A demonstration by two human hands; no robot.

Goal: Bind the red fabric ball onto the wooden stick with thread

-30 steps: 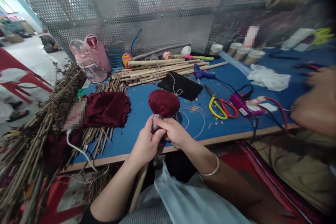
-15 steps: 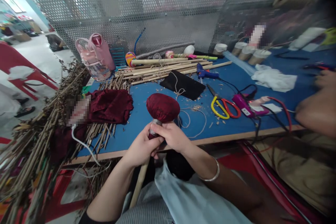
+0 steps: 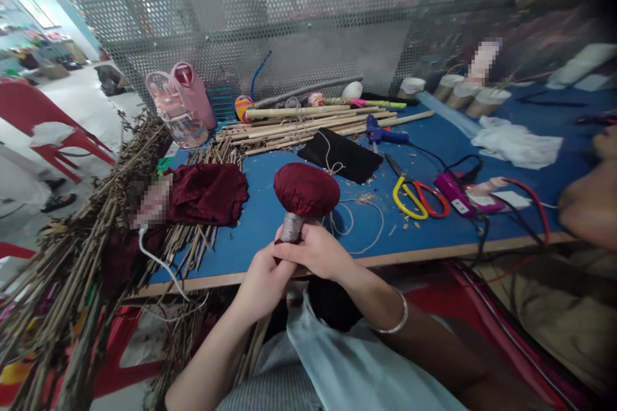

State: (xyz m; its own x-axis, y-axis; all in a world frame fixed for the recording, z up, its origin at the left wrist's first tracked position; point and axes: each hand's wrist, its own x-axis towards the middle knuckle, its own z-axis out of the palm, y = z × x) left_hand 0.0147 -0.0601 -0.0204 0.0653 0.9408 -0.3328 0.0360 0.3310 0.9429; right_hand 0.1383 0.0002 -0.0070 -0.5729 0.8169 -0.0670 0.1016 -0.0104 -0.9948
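Observation:
A stick with a padded, dark red cloth head (image 3: 307, 190) stands upright in front of me, its neck bound with a grey wrapping (image 3: 292, 227). Just under that wrapping, my left hand (image 3: 267, 279) is closed around the stick. My right hand (image 3: 324, 250) grips it from the other side, thumb across the front, a bangle on the wrist. The stick's lower end runs down towards my lap, partly hidden by my hands. Loose thin string (image 3: 364, 249) lies curled on the table just right of the head.
On the blue table (image 3: 260, 205) lie scissors (image 3: 409, 196), a glue gun (image 3: 385, 133), black cloth (image 3: 359, 167), wooden sticks (image 3: 308, 125) and dark red cloth (image 3: 212, 196). Dry twigs (image 3: 81, 250) lean at the left edge. A co-worker's arm (image 3: 592, 202) reaches in at right.
Both hands have slid slightly down from the padded head, uncovering more of the grey neck wrapping. The head appears a little larger and tilted. The whole view has shifted slightly.

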